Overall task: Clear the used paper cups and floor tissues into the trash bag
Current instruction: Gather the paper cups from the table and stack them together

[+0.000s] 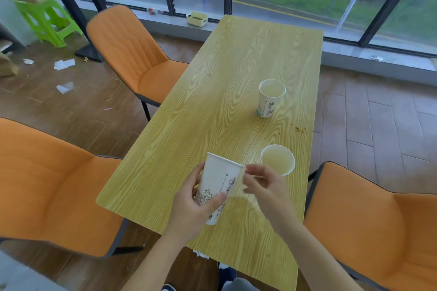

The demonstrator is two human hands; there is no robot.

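Observation:
My left hand (194, 205) grips a white printed paper cup (220, 182), held tilted above the near end of the wooden table (212, 113). My right hand (264, 186) hovers just right of that cup's rim, fingers curled and apart, holding nothing. A second paper cup (278, 159) with pale liquid stands just beyond my right hand. A third cup (270, 98) stands upright farther along the table. White tissues (64, 64) and a clear wrapper (65, 87) lie on the floor at left. Another tissue (201, 254) shows under the table's near edge. No trash bag is visible.
Orange chairs stand at left (132, 54), near left (47, 184) and near right (378, 220). A green stool (47, 21) and another table's black base (89, 52) are at the far left. A small basket (197, 18) sits on the window ledge.

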